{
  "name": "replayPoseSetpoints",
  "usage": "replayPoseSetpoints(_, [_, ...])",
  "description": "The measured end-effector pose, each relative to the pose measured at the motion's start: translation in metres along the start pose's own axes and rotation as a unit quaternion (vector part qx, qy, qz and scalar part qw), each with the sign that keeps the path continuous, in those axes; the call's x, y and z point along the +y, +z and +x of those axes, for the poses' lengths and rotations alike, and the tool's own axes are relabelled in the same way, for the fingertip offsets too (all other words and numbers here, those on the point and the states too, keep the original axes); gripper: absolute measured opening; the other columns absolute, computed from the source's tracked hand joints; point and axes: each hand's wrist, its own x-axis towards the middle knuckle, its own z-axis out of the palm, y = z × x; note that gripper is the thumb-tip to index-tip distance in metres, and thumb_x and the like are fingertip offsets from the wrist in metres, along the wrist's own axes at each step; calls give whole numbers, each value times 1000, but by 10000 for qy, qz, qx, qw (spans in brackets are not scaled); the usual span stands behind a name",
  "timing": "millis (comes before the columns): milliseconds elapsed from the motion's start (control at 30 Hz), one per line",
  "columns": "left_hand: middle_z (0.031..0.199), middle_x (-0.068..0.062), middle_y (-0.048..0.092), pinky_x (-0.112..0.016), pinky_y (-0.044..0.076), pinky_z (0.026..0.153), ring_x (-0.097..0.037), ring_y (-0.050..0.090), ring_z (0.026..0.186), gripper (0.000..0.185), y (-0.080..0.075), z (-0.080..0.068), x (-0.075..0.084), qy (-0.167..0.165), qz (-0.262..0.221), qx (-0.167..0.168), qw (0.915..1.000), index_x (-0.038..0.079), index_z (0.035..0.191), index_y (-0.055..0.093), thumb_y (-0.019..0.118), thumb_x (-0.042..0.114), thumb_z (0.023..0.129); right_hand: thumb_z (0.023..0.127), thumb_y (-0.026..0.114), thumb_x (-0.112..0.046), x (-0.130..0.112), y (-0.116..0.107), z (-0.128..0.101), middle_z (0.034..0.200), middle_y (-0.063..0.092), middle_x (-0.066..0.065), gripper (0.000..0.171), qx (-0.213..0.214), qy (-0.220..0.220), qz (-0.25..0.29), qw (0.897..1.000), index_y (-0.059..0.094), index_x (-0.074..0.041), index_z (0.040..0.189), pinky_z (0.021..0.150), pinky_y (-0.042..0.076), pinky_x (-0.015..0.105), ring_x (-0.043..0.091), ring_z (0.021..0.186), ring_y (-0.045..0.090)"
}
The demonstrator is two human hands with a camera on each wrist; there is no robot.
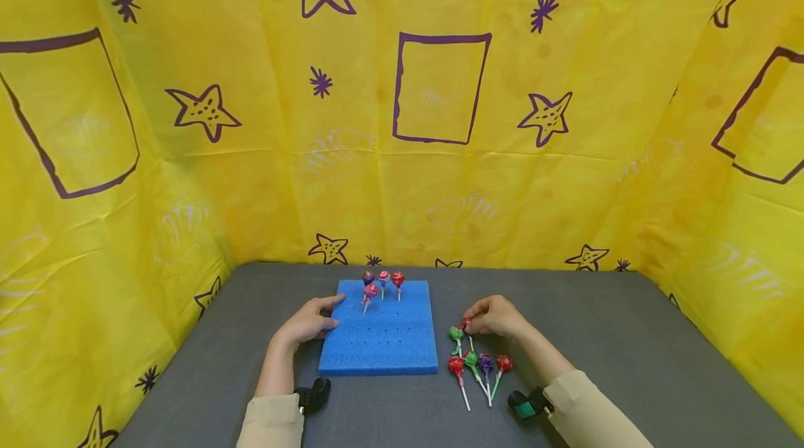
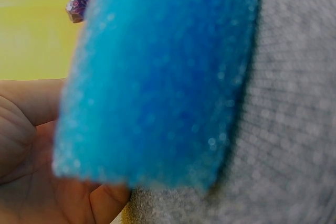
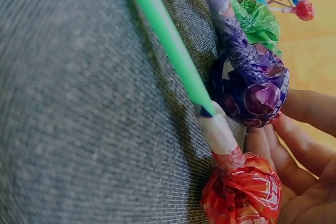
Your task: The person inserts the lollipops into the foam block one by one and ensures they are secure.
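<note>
A blue foam board (image 1: 377, 354) with rows of small holes lies on the table. Four lollipops stand in its back part, among them a red lollipop (image 1: 398, 278) and a pink one (image 1: 370, 291). My left hand (image 1: 308, 321) rests against the board's left edge, thumb and forefinger extended. My right hand (image 1: 496, 316) pinches a red lollipop (image 1: 467, 323) by its head, to the right of the board. Right beside those fingertips is a green lollipop (image 1: 456, 331). In the right wrist view, a purple lollipop (image 3: 257, 87) hides part of the fingertips.
Nearer me on the grey table (image 1: 251, 294) lie several more lollipops, including a red one (image 1: 456, 366), a green one (image 1: 471, 360), a purple one (image 1: 486, 363) and a red one with a green stick (image 1: 504, 363). Yellow patterned cloth (image 1: 433, 190) encloses the back and sides.
</note>
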Motion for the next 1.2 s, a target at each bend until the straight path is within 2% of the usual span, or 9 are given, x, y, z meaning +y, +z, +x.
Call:
replayPoseSetpoints(267, [135, -27, 48, -47, 57, 88, -36, 51, 113, 56, 0, -1, 0, 34, -37, -4, 10000, 7, 146, 49, 61, 3, 91, 78, 79, -8, 2, 0, 2, 95, 74, 9, 22, 26, 76, -19, 10000, 75, 1, 98, 72, 59, 30, 11, 76, 63])
replayPoseSetpoints(500, [135, -27, 47, -48, 56, 89, -37, 51, 114, 56, 0, 0, 1, 21, -46, -14, 10000, 7, 146, 48, 61, 3, 91, 79, 79, -11, -1, -4, 0, 89, 74, 4, 19, -28, -115, 41, 9999, 76, -1, 95, 69, 59, 28, 10, 74, 62])
replayPoseSetpoints(600, [135, -27, 48, -48, 56, 90, -37, 51, 114, 56, 0, -1, 1, 10, -41, -20, 10000, 8, 146, 48, 61, 3, 91, 79, 78, -11, -2, -4, 1, 91, 74, 6, 20, 23, -73, 21, 10000, 76, -1, 96, 70, 59, 29, 11, 74, 62])
replayPoseSetpoints(833, [133, -26, 48, -48, 56, 90, -37, 51, 113, 56, 1, -1, 1, -26, -35, -7, 10000, 8, 146, 48, 61, 4, 92, 78, 80, -8, -2, 1, 3, 90, 75, 9, 21, 448, 68, -19, 9990, 76, 0, 97, 69, 59, 30, 12, 72, 63])
replayPoseSetpoints(1000, [132, -26, 48, -47, 57, 88, -36, 50, 112, 56, 1, -1, 1, -24, -34, 22, 10000, 8, 146, 49, 61, 4, 91, 77, 81, -7, -7, 0, 2, 87, 76, 11, 22, 868, -20, 169, 9961, 75, 1, 97, 65, 58, 28, 11, 69, 64])
replayPoseSetpoints(1200, [133, -26, 48, -47, 57, 88, -36, 51, 112, 56, 1, -1, 0, 1, -27, 21, 10000, 8, 146, 48, 61, 4, 91, 78, 78, -3, -9, -1, 5, 91, 76, 16, 25, 1270, -51, 461, 9908, 74, 3, 101, 68, 60, 29, 12, 73, 68])
